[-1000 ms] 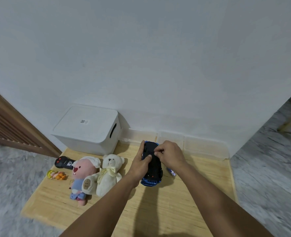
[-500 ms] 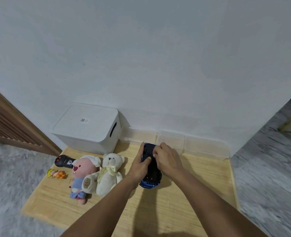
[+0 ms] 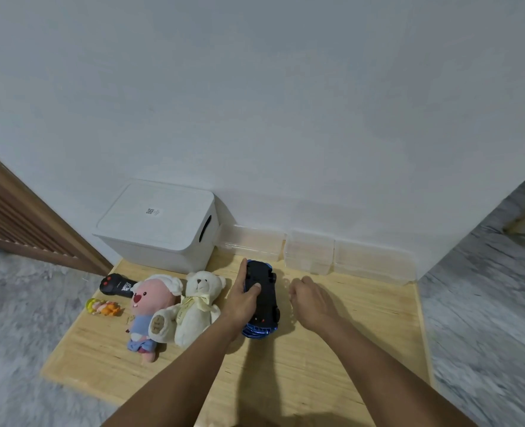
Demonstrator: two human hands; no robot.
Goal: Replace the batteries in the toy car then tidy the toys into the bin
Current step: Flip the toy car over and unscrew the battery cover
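Plainly the job was only partway along. The toy car [image 3: 262, 298] lay belly-up on the wooden counter [image 3: 332, 359], its black underside facing the ceiling and its blue body showing at the near end. The left hand [image 3: 244, 298] held it down, the forefinger stretched along the car's left edge and the thumb hooked over the underside. The right hand [image 3: 312, 295] hung just beside the car, apart from it, its fingers [image 3: 295, 292] loosely curled; whether they pinched anything small I could not tell, for that hand was blurred. Whether the battery hatch was open or shut was too dark to read.

No tidying had been done, as far as I judged. The white bin [image 3: 162, 224] stood at the back left with its lid on, and the pink plush [image 3: 150, 309], the cream bear [image 3: 198, 306], the black remote [image 3: 116, 285] and a small yellow-and-orange toy [image 3: 102, 307] were all lying out on the counter, left of the car.
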